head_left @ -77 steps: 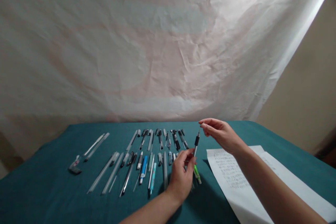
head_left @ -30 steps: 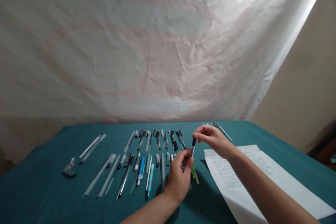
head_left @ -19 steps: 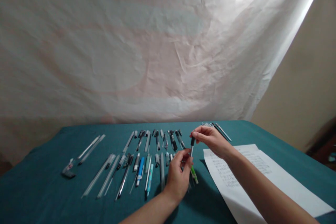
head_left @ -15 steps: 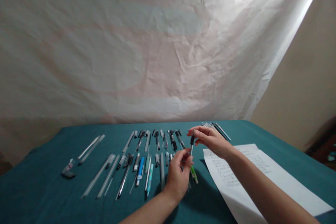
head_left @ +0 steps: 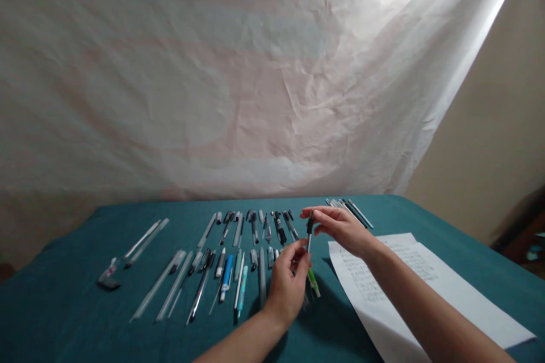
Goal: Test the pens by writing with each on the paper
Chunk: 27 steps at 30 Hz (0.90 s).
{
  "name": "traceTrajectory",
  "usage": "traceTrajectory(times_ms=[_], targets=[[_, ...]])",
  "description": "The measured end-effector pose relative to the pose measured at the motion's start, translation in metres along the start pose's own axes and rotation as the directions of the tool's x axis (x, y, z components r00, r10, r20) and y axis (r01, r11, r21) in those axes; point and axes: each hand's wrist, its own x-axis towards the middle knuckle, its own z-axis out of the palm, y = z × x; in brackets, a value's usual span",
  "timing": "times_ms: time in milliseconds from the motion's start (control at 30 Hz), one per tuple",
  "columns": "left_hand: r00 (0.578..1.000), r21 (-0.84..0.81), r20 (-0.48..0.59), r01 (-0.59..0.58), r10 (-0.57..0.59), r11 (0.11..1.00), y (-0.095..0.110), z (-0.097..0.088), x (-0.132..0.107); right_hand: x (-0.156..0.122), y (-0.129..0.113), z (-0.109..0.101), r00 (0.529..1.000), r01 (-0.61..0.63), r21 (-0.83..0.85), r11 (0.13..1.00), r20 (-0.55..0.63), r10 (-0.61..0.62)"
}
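A pen point(head_left: 310, 226) with a black grip and a pale barrel stands nearly upright above the table, its tip end up. My left hand point(head_left: 286, 286) is closed around the lower barrel, thumb against fingers. At the pen's top end, my right hand point(head_left: 340, 228) pinches with thumb and fingertips. Just below the hands, a green pen part point(head_left: 314, 282) lies on the cloth, partly covered by my left hand. Left of it are a clear tube point(head_left: 262, 281), a turquoise pen point(head_left: 242, 290) and a blue pen point(head_left: 226, 278).
Two rows of pens, caps and clear barrels cover the teal cloth point(head_left: 63, 306). Written paper sheets point(head_left: 460, 295) lie under my right forearm. A bunch of pens point(head_left: 355, 212) rests at the back right. Far left are two slim barrels point(head_left: 147, 241) and a small dark-ended object point(head_left: 109, 279).
The view has shifted very slightly. Both hands keep their hold on the pen, with hardly any movement.
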Motion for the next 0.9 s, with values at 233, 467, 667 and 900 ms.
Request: traceTrajectory(times_ms=[233, 467, 667, 900], targets=[[1.0, -0.027, 0.01, 0.008, -0.008, 1.0, -0.001, 0.0, 0.0, 0.003, 0.006, 0.0, 0.995, 0.028, -0.03, 0.999, -0.093, -0.031], [1.0, -0.026, 0.001, 0.006, -0.006, 1.0, 0.005, 0.0, 0.002, 0.0, 0.005, 0.004, 0.998, 0.032, -0.073, 0.997, -0.047, -0.036], [1.0, -0.024, -0.019, 0.023, -0.023, 0.999, 0.002, 0.002, 0.005, 0.003, 0.008, 0.003, 0.985, 0.069, -0.29, 0.955, -0.132, -0.112], [0.995, -0.078, -0.032, 0.09, -0.093, 0.993, -0.005, 0.009, 0.01, -0.017, 0.011, 0.009, 0.932, 0.047, -0.949, 0.312, -0.07, -0.355]])
